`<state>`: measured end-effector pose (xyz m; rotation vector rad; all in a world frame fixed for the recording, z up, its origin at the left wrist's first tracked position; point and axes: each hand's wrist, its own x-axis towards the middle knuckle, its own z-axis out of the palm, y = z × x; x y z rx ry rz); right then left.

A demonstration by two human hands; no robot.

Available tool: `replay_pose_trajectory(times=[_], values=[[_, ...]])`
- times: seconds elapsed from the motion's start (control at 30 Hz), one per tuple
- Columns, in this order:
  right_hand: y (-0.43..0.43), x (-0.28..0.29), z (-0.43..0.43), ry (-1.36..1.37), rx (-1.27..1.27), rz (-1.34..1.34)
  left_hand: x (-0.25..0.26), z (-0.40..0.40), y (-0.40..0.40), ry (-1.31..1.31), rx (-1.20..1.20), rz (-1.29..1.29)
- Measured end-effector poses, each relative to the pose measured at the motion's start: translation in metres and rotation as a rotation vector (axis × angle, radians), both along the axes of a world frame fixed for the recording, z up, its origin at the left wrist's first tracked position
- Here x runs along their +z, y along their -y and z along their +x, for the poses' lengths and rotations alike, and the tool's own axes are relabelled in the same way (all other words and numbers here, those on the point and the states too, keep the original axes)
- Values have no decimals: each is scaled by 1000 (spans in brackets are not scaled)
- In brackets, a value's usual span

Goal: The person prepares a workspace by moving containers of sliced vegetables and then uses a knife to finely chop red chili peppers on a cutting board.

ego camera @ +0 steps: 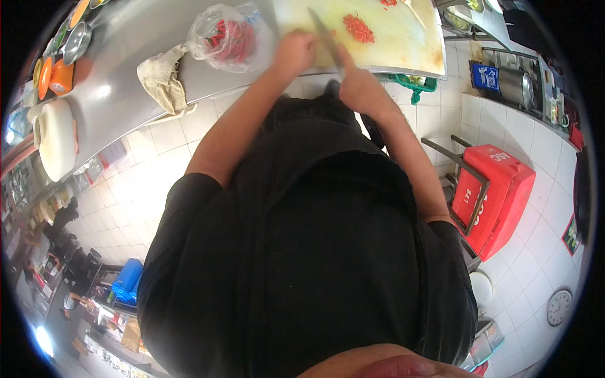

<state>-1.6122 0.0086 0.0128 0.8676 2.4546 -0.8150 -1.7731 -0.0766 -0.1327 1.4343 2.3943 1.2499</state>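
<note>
My right hand [355, 85] is closed around the handle of a kitchen knife [324, 35], whose blade points away from me over a pale, stained cutting board [401, 52]. Beside the blade's other side, my left hand [297, 51] rests at the board's near left edge with its fingers curled; whether something is in them cannot be made out. A heap of chopped red chillies [358, 29] lies on the board right of the knife, and a smaller heap [389, 2] is at the top edge. Left of my left hand, an open clear plastic bag [227, 40] holds whole red chillies.
A beige cloth [163, 80] hangs over the near edge of the steel counter [118, 90]. Metal bowls [77, 43], an orange container [61, 76] and a white plastic container [57, 139] stand at the left. Below the board's right side is a green basket [425, 84]; a red box [494, 198] stands farther right.
</note>
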Motion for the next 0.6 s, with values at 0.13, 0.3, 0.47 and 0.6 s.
replay_pose_trajectory(times=[0.13,0.3,0.47,0.6], values=[[6,0,5,-33,23,48,-2,0,0,-35,1,-44],[5,-8,11,-32,52,80,-2,2,-1,-63,24,-30],[7,-24,14,-79,26,67,2,2,-2,-61,25,-25],[4,-44,7,-57,-15,63,0,2,-4,-114,20,-21]])
